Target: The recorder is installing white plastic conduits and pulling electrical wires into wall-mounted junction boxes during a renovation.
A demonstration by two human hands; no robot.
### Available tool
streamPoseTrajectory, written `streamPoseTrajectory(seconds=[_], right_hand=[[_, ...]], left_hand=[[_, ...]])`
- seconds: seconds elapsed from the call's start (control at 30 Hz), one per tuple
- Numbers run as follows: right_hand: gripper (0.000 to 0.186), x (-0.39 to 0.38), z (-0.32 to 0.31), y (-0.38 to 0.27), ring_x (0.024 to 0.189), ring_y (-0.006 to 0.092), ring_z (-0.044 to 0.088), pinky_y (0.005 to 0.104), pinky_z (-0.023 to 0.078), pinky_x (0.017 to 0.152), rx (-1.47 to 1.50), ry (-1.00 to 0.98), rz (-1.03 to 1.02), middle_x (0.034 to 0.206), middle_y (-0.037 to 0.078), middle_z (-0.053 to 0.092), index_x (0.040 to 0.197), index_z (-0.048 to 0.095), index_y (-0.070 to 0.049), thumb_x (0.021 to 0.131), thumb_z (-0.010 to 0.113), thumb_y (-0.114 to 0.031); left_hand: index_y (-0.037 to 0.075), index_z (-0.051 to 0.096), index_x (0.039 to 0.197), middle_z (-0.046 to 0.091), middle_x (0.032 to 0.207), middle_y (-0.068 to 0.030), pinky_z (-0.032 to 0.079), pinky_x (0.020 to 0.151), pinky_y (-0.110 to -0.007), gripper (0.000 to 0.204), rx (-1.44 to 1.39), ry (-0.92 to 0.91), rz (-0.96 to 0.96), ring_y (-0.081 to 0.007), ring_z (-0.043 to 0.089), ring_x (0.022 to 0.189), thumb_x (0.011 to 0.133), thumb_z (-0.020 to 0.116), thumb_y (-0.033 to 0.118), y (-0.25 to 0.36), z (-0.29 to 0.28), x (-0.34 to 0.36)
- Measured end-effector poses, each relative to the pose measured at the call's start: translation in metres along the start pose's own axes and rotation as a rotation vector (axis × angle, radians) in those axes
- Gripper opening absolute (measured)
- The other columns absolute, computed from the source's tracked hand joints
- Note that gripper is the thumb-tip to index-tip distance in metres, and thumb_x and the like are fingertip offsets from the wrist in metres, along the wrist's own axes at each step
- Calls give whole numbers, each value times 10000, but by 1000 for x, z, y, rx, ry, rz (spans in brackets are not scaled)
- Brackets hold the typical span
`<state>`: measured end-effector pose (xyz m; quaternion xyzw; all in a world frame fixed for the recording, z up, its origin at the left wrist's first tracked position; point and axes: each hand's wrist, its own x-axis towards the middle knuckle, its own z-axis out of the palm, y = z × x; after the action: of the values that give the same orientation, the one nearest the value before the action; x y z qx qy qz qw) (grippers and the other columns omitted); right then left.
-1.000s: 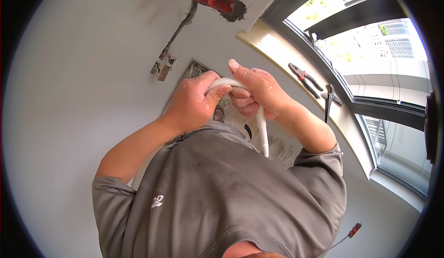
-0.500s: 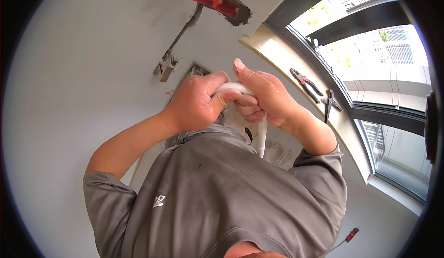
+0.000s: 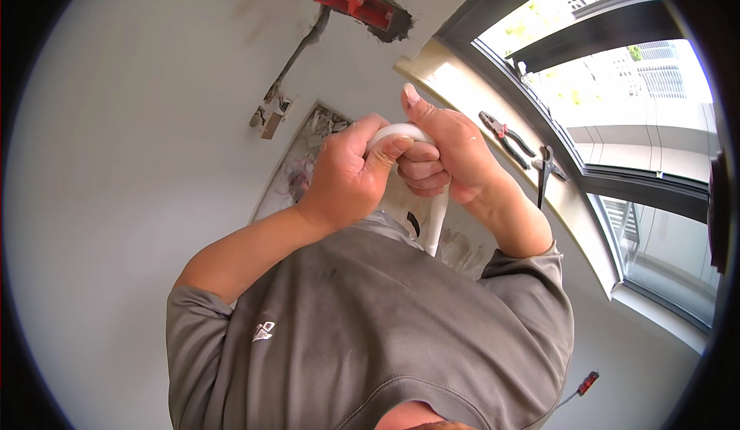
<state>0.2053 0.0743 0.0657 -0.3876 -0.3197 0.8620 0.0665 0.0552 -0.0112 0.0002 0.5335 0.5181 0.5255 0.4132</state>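
A white plastic pipe (image 3: 436, 226), like electrical conduit, is bent into an arch between my two hands. My left hand (image 3: 348, 169) is closed round one side of the bend, its thumb pressed along the pipe. My right hand (image 3: 455, 152) grips the other side with curled fingers, its thumb sticking up off the pipe. From below the right fist a straight length of pipe runs down in front of my grey shirt. The pipe's other end is hidden by my left hand and body.
On the window sill to the right lie red-and-black pliers (image 3: 506, 139) and a second black-handled tool (image 3: 546, 174). Beyond them is a dark-framed window (image 3: 532, 60). Red wall boxes (image 3: 352, 3) sit in a chased white wall. Rubble and debris (image 3: 308, 149) lie on the floor below.
My left hand has moved right and turned, closer to the right hand. The pipe's bend is now tighter and more arched. My view has shifted slightly.
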Motion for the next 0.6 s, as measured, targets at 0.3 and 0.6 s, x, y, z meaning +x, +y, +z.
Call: streamPoseTrajectory(seconds=[0.3, 0.6], right_hand=[[486, 51, -42, 6, 550, 85, 389, 234, 325, 480, 104, -206, -45, 688, -8, 430, 899, 538, -55, 1006, 486, -526], [369, 82, -93, 2, 615, 91, 411, 253, 365, 547, -315, 107, -204, 749, -9, 448, 1254, 552, 49, 1023, 528, -238]], left_hand=[[55, 594, 938, 559, 701, 20, 459, 587, -291, 320, -357, -217, -657, -132, 528, 614, 1008, 574, 366, -44, -75, 52], [-19, 544, 1231, 624, 857, -54, 487, 827, -314, 375, -542, -298, -610, -172, 609, 859, 966, 629, 231, -192, -139, -4]])
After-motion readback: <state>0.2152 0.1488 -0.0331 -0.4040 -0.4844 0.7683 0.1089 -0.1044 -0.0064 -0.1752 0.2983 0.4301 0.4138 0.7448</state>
